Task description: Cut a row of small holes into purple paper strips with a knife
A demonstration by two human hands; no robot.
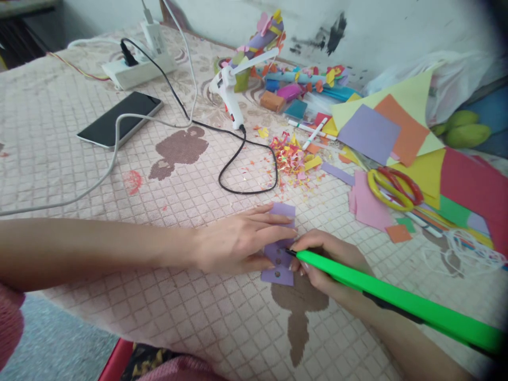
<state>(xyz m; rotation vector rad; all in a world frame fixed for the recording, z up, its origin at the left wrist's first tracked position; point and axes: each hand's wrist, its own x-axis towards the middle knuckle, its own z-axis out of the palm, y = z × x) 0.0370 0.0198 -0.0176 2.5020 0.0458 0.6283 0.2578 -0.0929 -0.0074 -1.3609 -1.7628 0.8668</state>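
Note:
A purple paper strip (pixel 279 265) lies on the patterned tablecloth, with a row of small dark round spots or holes along its lower part. My left hand (pixel 242 241) is laid flat across the strip, fingers spread and pressing it to the table. My right hand (pixel 333 254) is closed around a long green utility knife (pixel 357 283). Its thin black tip touches or nearly touches the strip, just above the round spots and close to my left fingertips. My left fingers cover the middle of the strip.
Ahead are a white glue gun (pixel 229 95) with a looped black cord, paper scraps (pixel 293 156) and a phone (pixel 121 119). A power strip (pixel 138 69) stands at the back left. Scissors (pixel 392 188), coloured paper sheets (pixel 369 132) and white string (pixel 472 251) lie to the right.

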